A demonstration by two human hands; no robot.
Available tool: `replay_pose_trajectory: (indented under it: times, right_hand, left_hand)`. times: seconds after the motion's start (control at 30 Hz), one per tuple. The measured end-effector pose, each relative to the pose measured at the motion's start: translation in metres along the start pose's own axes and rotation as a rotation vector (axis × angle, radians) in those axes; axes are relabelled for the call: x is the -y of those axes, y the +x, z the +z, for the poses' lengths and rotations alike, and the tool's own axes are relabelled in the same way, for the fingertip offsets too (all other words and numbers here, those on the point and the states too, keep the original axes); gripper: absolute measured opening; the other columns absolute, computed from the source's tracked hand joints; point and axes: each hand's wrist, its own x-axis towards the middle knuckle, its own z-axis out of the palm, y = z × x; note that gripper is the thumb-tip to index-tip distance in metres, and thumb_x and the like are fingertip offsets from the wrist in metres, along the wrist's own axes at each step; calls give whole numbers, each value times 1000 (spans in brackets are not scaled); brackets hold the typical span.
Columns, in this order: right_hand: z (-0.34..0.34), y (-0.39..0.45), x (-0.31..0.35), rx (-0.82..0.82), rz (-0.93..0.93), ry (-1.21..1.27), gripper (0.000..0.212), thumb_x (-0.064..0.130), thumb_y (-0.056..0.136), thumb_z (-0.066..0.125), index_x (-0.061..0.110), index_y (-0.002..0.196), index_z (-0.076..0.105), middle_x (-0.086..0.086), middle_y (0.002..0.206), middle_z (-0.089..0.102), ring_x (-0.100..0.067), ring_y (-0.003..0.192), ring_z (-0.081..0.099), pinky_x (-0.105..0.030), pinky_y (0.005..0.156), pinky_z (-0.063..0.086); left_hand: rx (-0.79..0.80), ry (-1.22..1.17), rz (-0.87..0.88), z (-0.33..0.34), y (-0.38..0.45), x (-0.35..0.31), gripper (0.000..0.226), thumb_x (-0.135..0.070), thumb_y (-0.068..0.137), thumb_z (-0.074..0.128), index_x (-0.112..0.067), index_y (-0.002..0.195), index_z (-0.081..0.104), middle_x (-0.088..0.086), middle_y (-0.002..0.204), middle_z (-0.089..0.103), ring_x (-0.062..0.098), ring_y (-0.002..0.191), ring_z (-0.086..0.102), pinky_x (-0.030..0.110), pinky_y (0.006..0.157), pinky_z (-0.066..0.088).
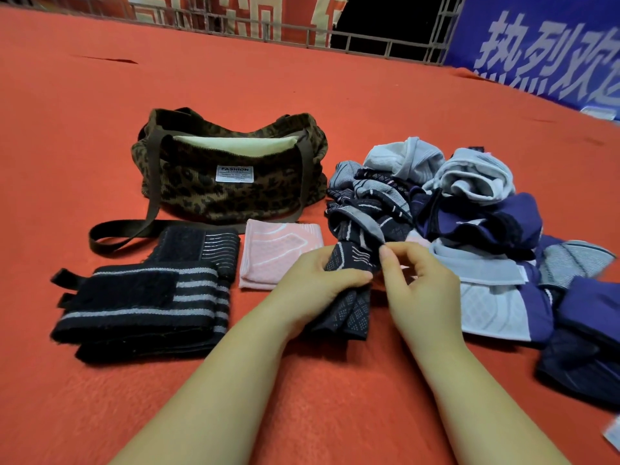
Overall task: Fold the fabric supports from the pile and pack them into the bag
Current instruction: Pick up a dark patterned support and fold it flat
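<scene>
A dark navy patterned support (349,307) lies in front of me, its upper end trailing into the pile (463,209) of grey, white and purple supports on the right. My left hand (318,283) grips the navy support near its middle. My right hand (416,280) pinches its grey-edged top with thumb and forefinger. A leopard-print bag (231,182) stands open at the back left, pale lining showing. In front of it lie a folded pink support (275,256) and two folded black striped supports (141,307).
Everything sits on a red carpeted floor (302,397). The bag's brown strap (110,236) loops out to the left. A metal railing and a blue banner (553,52) with white characters line the far edge.
</scene>
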Motion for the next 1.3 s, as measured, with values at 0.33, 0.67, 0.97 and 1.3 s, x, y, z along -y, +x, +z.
replay_pose_trajectory:
  times: [0.33, 0.67, 0.97, 1.3]
  right_hand:
    - [-21, 16, -10, -356, 91, 53, 11, 22, 91, 48, 15, 88, 56, 8, 76, 54, -2, 70, 45, -10, 66, 33]
    - [-23, 20, -6, -361, 142, 238, 12, 27, 92, 43, 21, 85, 51, 11, 69, 52, 7, 61, 50, -9, 64, 38]
    - [-14, 10, 5, -135, 45, 388, 8, 31, 89, 51, 31, 88, 59, 21, 77, 65, 2, 73, 59, -17, 72, 46]
    - [-10, 9, 1, -108, 162, 384, 24, 16, 83, 70, 28, 101, 60, 7, 95, 68, -4, 78, 65, -33, 74, 55]
  left_hand:
    - [-273, -76, -123, -12, 5, -9, 16, 5, 72, 57, -8, 67, 65, 10, 62, 62, 21, 57, 56, 21, 54, 45]
    - [145, 182, -64, -20, -7, -8, 21, -15, 66, 64, -14, 86, 67, -1, 75, 66, 12, 71, 60, 18, 64, 48]
    - [-174, 558, 357, -7, -3, -8, 20, -35, 76, 72, -32, 95, 64, -14, 90, 68, -7, 86, 60, 17, 81, 47]
    - [-98, -391, -260, -6, -7, -23, 24, -13, 91, 49, -3, 81, 68, 11, 72, 72, 19, 59, 68, 24, 59, 56]
